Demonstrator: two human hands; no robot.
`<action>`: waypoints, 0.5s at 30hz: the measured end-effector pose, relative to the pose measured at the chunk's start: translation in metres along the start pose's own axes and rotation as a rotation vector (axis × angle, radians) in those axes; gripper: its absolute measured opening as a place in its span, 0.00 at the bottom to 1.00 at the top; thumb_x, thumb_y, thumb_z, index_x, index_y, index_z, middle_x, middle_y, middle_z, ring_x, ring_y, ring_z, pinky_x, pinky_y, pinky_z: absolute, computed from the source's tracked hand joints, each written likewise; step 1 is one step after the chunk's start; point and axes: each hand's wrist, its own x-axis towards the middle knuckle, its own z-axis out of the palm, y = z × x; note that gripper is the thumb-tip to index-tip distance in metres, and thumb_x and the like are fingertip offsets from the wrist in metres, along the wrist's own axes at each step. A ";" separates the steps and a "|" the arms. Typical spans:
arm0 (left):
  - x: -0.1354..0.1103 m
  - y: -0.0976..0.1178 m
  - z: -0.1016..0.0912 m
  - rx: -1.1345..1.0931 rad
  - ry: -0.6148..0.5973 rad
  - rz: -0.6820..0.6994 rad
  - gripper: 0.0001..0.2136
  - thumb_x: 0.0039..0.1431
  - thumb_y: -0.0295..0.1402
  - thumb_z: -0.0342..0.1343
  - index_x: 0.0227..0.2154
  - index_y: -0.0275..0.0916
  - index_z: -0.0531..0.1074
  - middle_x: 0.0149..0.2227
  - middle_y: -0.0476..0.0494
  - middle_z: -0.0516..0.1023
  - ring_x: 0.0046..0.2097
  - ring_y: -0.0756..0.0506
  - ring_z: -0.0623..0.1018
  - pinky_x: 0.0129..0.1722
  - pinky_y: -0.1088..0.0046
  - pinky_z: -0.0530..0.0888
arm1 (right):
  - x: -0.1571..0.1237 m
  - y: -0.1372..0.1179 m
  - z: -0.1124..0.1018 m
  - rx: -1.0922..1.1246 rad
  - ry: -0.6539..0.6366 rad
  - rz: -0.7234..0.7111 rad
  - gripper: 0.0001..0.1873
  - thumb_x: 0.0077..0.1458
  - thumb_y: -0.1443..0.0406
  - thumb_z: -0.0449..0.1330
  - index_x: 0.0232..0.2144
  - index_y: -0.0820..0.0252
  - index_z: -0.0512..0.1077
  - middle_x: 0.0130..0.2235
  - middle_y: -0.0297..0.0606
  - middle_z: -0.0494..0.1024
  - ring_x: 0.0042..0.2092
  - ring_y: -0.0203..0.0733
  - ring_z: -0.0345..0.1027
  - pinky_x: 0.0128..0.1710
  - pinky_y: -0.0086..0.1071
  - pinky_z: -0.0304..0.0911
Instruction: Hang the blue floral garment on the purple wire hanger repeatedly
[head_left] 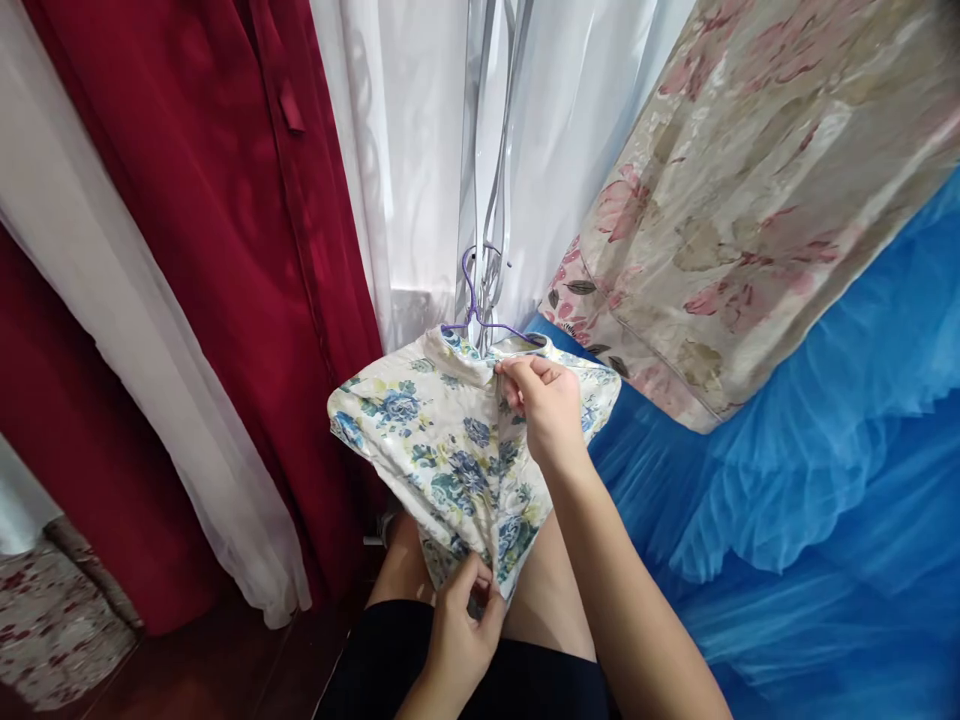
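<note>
A white shirt (450, 430) with blue and green flowers hangs on a purple wire hanger (471, 290) in front of me. At the collar, my right hand (547, 395) pinches the top of the front edge between thumb and fingers. Lower on the same front edge, my left hand (469, 610) pinches the cloth near the hem. The shirt's front is drawn into a straight line between the two hands. Whether a button sits under the fingers cannot be made out. My bare legs show behind the shirt's lower part.
Grey-white ribbons (487, 130) hang down behind the hanger. A white curtain (420, 150) is at the back and a red curtain (217, 250) at the left. On the right hang a pink-flowered cloth (720, 220) and blue tulle (795, 500). Dark floor (225, 660) shows at lower left.
</note>
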 end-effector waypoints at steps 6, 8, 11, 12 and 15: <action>0.048 0.024 -0.031 -0.066 -0.172 0.136 0.04 0.65 0.27 0.54 0.35 0.41 0.73 0.33 0.46 0.79 0.37 0.46 0.79 0.38 0.74 0.73 | -0.020 0.001 -0.012 -0.069 -0.005 -0.030 0.10 0.52 0.61 0.61 0.24 0.60 0.72 0.15 0.25 0.64 0.18 0.30 0.53 0.19 0.26 0.46; 0.088 0.042 -0.057 -0.058 0.012 0.202 0.05 0.66 0.29 0.56 0.43 0.41 0.75 0.34 0.47 0.79 0.36 0.47 0.78 0.38 0.74 0.73 | -0.027 0.002 -0.016 -0.082 -0.024 -0.013 0.10 0.52 0.60 0.61 0.24 0.59 0.70 0.15 0.25 0.64 0.18 0.30 0.53 0.19 0.26 0.46; 0.149 0.073 -0.090 -0.054 0.193 0.344 0.15 0.69 0.31 0.53 0.57 0.43 0.71 0.36 0.48 0.77 0.37 0.48 0.76 0.42 0.72 0.73 | -0.036 -0.002 -0.019 -0.096 -0.047 -0.024 0.10 0.52 0.60 0.61 0.24 0.58 0.68 0.15 0.24 0.62 0.18 0.29 0.51 0.19 0.26 0.46; 0.165 0.083 -0.097 -0.027 0.153 0.372 0.16 0.70 0.32 0.53 0.58 0.43 0.71 0.38 0.47 0.77 0.38 0.48 0.76 0.42 0.72 0.73 | -0.037 -0.004 -0.019 -0.103 -0.055 -0.037 0.10 0.53 0.60 0.61 0.24 0.57 0.68 0.15 0.24 0.62 0.18 0.29 0.50 0.20 0.26 0.46; 0.192 0.106 -0.104 0.091 0.082 0.453 0.10 0.71 0.33 0.51 0.46 0.40 0.77 0.39 0.45 0.77 0.39 0.47 0.75 0.41 0.72 0.72 | -0.037 -0.002 -0.016 -0.125 -0.085 -0.066 0.12 0.56 0.58 0.61 0.25 0.57 0.66 0.17 0.23 0.61 0.19 0.29 0.49 0.20 0.27 0.45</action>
